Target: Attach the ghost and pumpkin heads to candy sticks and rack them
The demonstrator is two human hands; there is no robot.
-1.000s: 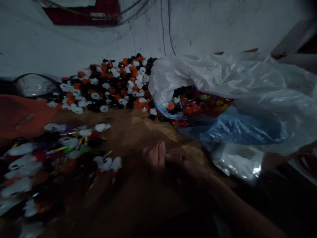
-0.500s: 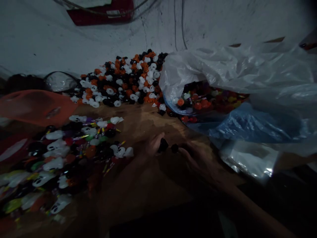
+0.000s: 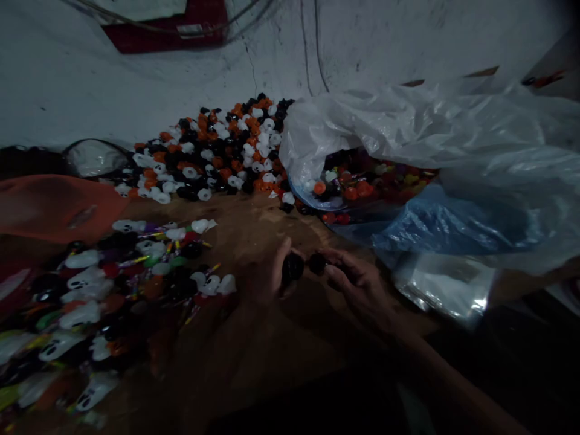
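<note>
In dim light over a brown wooden tabletop (image 3: 254, 241), a person's left hand (image 3: 267, 275) pinches a small black plastic piece (image 3: 292, 267) between thumb and curled fingers, while the right hand (image 3: 357, 284) closes its fingertips on a second, smaller black piece (image 3: 317, 263) just beside it. The two pieces sit almost touching, near the middle of the table; whether they are joined is hard to tell in the gloom. They look light, rigid and smooth, best gripped at their rounded sides. To the left lie assembled ghost-headed toys (image 3: 90, 284); behind, a heap of orange, black and white parts (image 3: 217, 151) abuts a clear plastic bag (image 3: 408, 139) holding more.
</note>
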